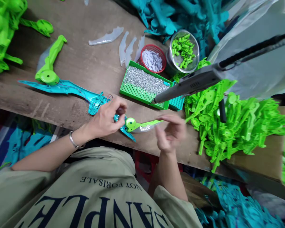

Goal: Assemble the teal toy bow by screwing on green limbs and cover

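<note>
My left hand (109, 115), with a bracelet at its wrist, is curled over a teal plastic part (128, 134) near the table's front edge. Thumb and fingers close on that part's hidden end. Joined to it is a light-green arm with a round disc (130, 123) and a clear blade (145, 128). At the tip of this arm is my right hand (171, 131), blurred, thumb and forefinger apart. Left of my left hand lies a longer teal part (77, 88) with thin wires, bearing another green arm (47, 76).
An electric screwdriver (190, 83) hangs over a green tray of screws (122, 89). Behind are a red basket (164, 65) of white pieces and a metal bowl (197, 60) of green bits. Green parts (228, 123) heap at right; teal parts (171, 15) pile at the back.
</note>
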{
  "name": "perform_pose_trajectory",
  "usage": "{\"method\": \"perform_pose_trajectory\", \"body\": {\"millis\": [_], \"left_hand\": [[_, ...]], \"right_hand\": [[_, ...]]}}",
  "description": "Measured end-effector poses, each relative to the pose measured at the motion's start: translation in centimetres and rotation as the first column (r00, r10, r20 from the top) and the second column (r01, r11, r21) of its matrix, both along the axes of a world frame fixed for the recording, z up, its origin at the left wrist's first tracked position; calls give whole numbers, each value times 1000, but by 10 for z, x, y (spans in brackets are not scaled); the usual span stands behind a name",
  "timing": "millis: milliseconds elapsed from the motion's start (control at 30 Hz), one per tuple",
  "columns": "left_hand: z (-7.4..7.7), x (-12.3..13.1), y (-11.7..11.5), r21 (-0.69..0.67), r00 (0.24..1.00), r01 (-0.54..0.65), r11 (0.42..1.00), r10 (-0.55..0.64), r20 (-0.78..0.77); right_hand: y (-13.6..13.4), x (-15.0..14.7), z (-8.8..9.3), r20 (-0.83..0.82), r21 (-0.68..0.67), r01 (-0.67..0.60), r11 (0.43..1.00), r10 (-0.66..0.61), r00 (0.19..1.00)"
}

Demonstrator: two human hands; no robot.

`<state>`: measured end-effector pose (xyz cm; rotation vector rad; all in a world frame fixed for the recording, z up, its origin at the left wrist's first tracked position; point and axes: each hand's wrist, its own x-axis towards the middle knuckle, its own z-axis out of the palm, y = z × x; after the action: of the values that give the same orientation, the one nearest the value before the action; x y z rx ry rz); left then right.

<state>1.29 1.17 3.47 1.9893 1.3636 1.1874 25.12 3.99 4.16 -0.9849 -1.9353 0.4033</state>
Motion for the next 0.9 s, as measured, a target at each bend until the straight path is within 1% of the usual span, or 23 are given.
{"method": "perform_pose_trajectory", "body": {"millis": [33,67,100,167,267,367,467,633,767,900], "left_hand": [[-2,-3,-8,-48,994,11,999,-6,105],[-4,-6,-15,-90,984,34,995,-17,179],[-7,-8,-21,-115,976,62,991,-36,215],[-13,-10,-27,-111,977,107,988,-84,194],[-19,-15,-29,-61,988,106,993,-98,121],[-21,-22,-30,-36,990,85,996,-80,118],[-22,-27,-33,-35,989,95,995,-90,115],[-26,-31,-36,-44,990,101,994,-96,107],[-30,-29,-37,-57,990,122,991,-117,82],[-28,-21,-35,2,985,173,985,-173,4]], "right_hand": [[-3,1,1,106,-136,-135,981,150,983],[-4,1,0,190,-263,-223,939,277,942],[-5,1,-1,245,-353,-268,896,365,898],[-5,0,-5,292,-442,-291,848,443,848],[-3,0,-14,309,-504,-279,817,472,826],[-2,1,-21,320,-536,-259,804,477,819],[-3,0,-25,328,-559,-248,791,486,811],[-4,-2,-26,329,-573,-241,784,489,808],[-5,-3,-26,336,-571,-238,786,488,806],[-7,-5,-26,352,-573,-232,786,492,796]]}}
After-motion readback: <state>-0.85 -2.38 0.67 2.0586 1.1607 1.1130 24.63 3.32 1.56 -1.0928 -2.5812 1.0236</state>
